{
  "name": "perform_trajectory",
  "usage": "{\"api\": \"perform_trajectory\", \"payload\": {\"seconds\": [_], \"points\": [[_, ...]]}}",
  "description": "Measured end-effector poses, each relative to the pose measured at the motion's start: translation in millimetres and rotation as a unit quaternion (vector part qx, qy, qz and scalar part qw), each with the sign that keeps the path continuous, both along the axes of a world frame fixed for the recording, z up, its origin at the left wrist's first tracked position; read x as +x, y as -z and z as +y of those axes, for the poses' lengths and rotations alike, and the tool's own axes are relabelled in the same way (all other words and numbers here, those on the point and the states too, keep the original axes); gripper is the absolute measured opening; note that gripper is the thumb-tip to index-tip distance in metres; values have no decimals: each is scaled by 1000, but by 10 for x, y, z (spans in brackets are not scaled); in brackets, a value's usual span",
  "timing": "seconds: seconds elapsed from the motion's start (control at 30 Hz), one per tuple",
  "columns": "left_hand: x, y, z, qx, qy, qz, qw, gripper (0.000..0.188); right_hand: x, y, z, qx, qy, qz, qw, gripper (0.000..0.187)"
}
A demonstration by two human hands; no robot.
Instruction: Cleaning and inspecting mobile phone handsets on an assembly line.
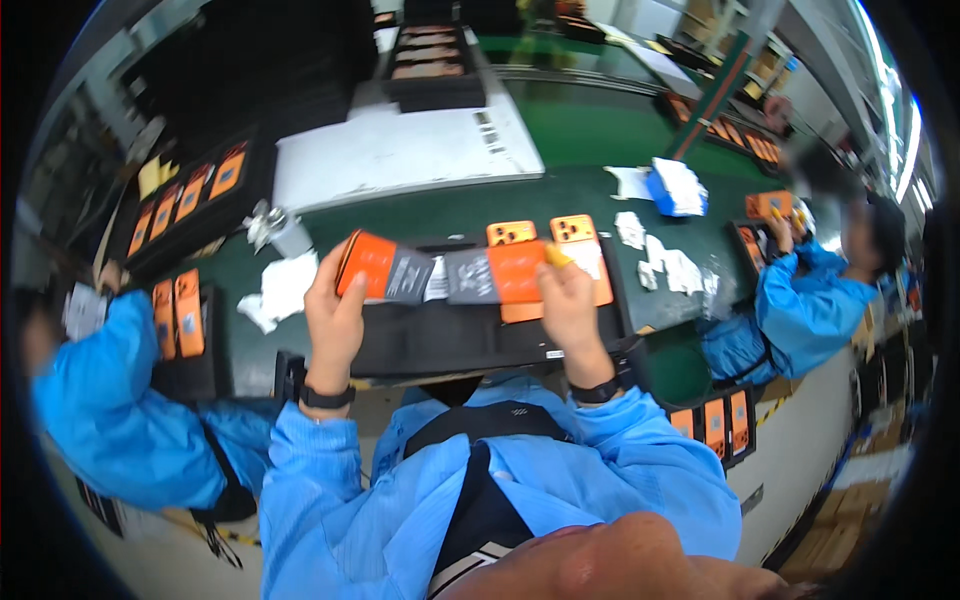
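Observation:
My left hand [335, 310] is closed on a flat orange-and-grey printed piece [373, 268], its thumb across the front and a dark edge along its left side. My right hand [568, 302] pinches a similar orange-and-grey printed sheet [510, 278], and yellow shows at its fingertips. The two pieces are held level above a black tray [440, 335]; blur hides whether they are joined. Orange phones with camera bumps lie in the tray behind my right hand, one phone [512, 232] partly covered by the sheet and another phone [574, 230] beside it.
White crumpled paper [288, 285] and a bottle [290, 235] stand left on the green table [400, 205]. Right are paper scraps [682, 270] and a blue-and-white packet [677, 188]. A white board [400, 150] lies ahead. Co-workers in blue sit left [120, 400] and right [810, 310] by phone trays.

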State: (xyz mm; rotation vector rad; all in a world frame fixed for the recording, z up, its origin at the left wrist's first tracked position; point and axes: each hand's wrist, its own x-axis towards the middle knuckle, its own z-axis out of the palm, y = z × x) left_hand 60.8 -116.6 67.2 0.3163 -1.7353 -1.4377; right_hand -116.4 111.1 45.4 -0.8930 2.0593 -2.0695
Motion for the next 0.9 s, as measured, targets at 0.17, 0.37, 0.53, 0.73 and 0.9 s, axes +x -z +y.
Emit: {"api": "perform_trajectory", "payload": {"seconds": [0.17, 0.37, 0.53, 0.73, 0.9], "points": [[-109, -200, -280, -194, 34, -15, 980, 35, 23, -414, -291, 50, 0, 245, 968, 36], [-34, 320, -529, -306, 88, -117, 941, 45, 52, 111, -666, 142, -104, 491, 853, 49], [231, 651, -558, -407, 108, -230, 877, 49, 290, 432, -580, 274, -173, 482, 814, 48], [138, 407, -419, -250, 1, -253, 935, 18, 199, 280, -559, 321, -138, 337, 874, 62], [-578, 192, 155, 201, 178, -151, 951, 28, 268, 197, -595, 226, -29, 358, 905, 70]]}}
